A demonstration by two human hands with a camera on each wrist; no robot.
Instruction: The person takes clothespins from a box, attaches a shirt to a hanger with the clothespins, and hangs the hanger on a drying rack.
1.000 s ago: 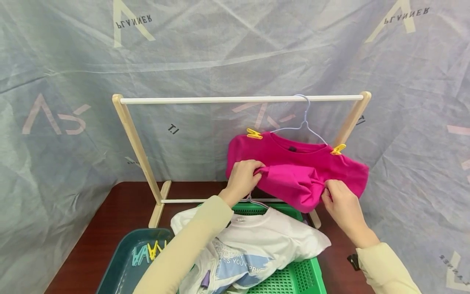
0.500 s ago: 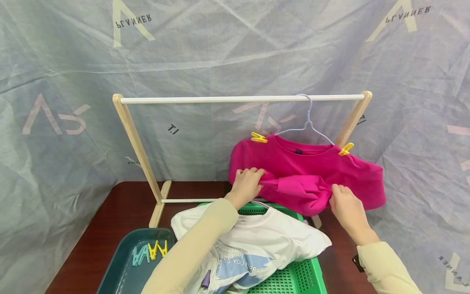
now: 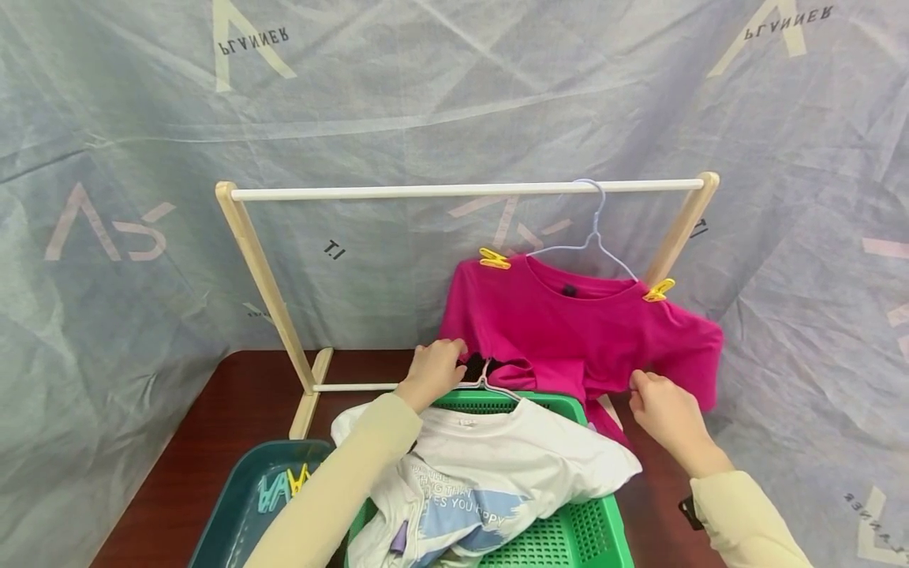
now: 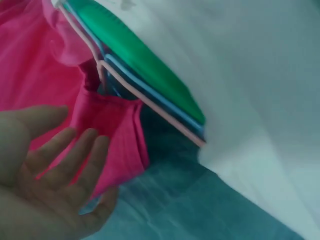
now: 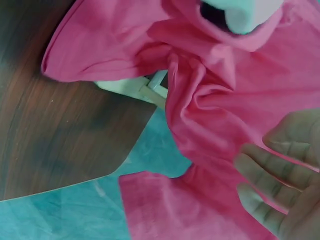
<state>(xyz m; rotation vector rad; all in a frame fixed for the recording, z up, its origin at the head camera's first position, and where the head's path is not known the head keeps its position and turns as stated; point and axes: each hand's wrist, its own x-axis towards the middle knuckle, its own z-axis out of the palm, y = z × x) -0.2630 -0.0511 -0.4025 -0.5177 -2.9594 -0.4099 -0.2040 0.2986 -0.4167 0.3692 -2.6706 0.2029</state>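
Observation:
A magenta shirt (image 3: 589, 331) hangs on a pale lilac hanger (image 3: 593, 233) from the rack's top rail, a yellow clothespin (image 3: 494, 259) at one shoulder and another yellow clothespin (image 3: 659, 290) at the other. Its lower part falls behind the green basket. My left hand (image 3: 431, 371) is by the shirt's lower left; the left wrist view has its fingers (image 4: 75, 160) loosely bent, gripping nothing. Near the lower right of the shirt is my right hand (image 3: 665, 414). In the right wrist view its fingers (image 5: 270, 175) lie apart over the cloth, holding none of it.
A white printed T-shirt (image 3: 497, 465) on hangers lies over the green basket (image 3: 604, 528). The dark teal tray (image 3: 237, 489) at left holds blue and yellow clothespins (image 3: 273, 491). The rack's wooden left post (image 3: 266, 288) stands on a brown table (image 3: 185, 450).
Both hands have let go of the magenta shirt's bunched lower part, which has dropped down. My left hand has moved left and down; my right hand has shifted slightly down.

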